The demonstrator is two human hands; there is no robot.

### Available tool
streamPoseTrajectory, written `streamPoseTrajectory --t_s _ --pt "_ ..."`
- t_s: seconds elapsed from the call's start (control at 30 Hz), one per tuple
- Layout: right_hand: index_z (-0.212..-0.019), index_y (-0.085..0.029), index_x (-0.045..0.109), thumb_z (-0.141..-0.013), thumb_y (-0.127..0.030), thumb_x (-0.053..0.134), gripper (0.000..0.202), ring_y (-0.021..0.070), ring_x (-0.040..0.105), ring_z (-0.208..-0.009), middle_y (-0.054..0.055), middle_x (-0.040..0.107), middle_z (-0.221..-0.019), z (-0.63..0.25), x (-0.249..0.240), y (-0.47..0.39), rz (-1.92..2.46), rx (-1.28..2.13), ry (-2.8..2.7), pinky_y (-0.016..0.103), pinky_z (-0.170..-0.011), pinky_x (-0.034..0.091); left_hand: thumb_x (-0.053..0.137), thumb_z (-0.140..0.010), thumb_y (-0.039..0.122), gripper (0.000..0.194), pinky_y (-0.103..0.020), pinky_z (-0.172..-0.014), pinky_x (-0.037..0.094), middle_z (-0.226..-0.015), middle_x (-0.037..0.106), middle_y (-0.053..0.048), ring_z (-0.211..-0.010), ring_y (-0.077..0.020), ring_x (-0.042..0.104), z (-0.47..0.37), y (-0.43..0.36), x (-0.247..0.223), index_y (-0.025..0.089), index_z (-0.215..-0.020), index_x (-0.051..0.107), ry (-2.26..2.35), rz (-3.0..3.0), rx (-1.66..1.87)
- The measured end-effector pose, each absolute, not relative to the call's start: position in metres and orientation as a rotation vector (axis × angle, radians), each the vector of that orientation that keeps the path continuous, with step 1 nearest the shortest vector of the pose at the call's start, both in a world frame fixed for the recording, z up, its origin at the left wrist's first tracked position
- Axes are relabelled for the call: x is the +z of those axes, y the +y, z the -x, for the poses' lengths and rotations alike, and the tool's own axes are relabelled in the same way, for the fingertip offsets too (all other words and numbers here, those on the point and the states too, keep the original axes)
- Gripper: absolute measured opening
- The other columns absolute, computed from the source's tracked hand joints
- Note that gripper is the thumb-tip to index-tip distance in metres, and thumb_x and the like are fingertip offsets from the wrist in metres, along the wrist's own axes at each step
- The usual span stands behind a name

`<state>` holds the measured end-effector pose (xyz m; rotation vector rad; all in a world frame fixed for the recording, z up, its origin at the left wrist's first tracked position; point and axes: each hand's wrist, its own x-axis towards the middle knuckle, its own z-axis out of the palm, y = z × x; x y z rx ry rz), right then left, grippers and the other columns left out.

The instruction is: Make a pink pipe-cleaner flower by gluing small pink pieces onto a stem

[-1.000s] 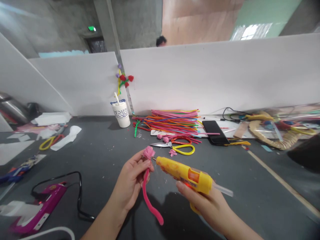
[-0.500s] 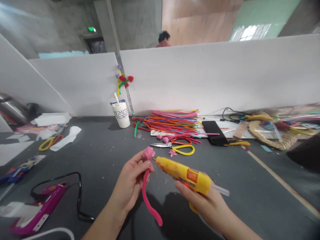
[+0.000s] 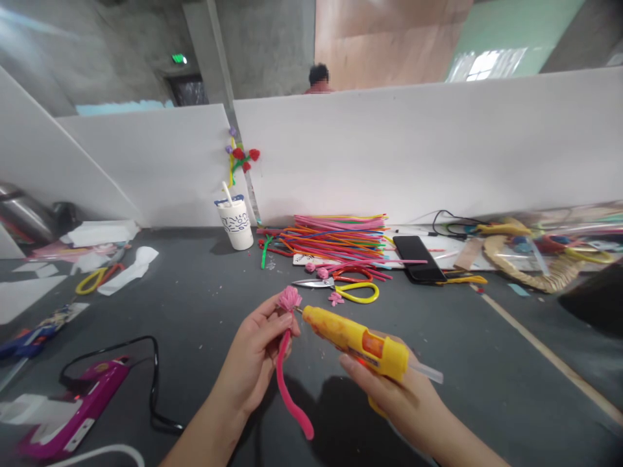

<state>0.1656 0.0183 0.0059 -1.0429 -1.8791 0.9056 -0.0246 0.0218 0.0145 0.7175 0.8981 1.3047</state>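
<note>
Between the thumb and fingers of my left hand is a pink pipe-cleaner flower, its fuzzy head up and its darker pink stem hanging down in a curve. My right hand is wrapped round a yellow hot glue gun, with a clear glue stick poking out of its back. The metal nozzle points left and sits at the underside of the flower head; whether it touches cannot be made out. Just beyond lie scissors with red and yellow handles and a few small pink pieces.
Behind the scissors is a pile of coloured pipe cleaners, with a black phone to its right. A white cup stands by the partition. At left lie a magenta power strip and its black cord.
Hardly anything differs. The stem's lower end and the back of the glue gun have shifted very slightly left; both hands keep their hold.
</note>
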Motion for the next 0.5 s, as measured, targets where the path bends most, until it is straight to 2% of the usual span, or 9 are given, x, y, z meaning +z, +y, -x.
streamPoseTrajectory --t_s 0.2,0.5 --pt "-0.062 -0.025 0.053 -0.085 -0.040 0.055 0.028 0.0167 0.056 -0.050 0.000 0.056 -0.057 -0.1658 0.0085 0.0164 1.052 0.945 -1.847 0.025 -0.044 0.046 0.071 -0.079 0.017 0.025 -0.012 -0.041 0.034 -0.062 0.062 0.003 -0.042 -0.0021 0.042 0.0249 0.0210 0.0138 0.014 -0.103 0.069 0.893 -0.713 1.313" --pt "-0.063 -0.024 0.057 -0.088 -0.038 0.052 0.029 0.0156 0.054 -0.049 0.000 0.059 -0.059 -0.1631 0.0046 0.0147 1.060 0.821 -1.878 0.025 -0.046 0.046 0.072 -0.077 0.015 0.027 -0.012 -0.041 0.035 -0.062 0.061 0.003 -0.043 -0.0024 0.042 0.0261 0.0213 0.0117 0.014 -0.104 0.068 0.898 -0.707 1.323"
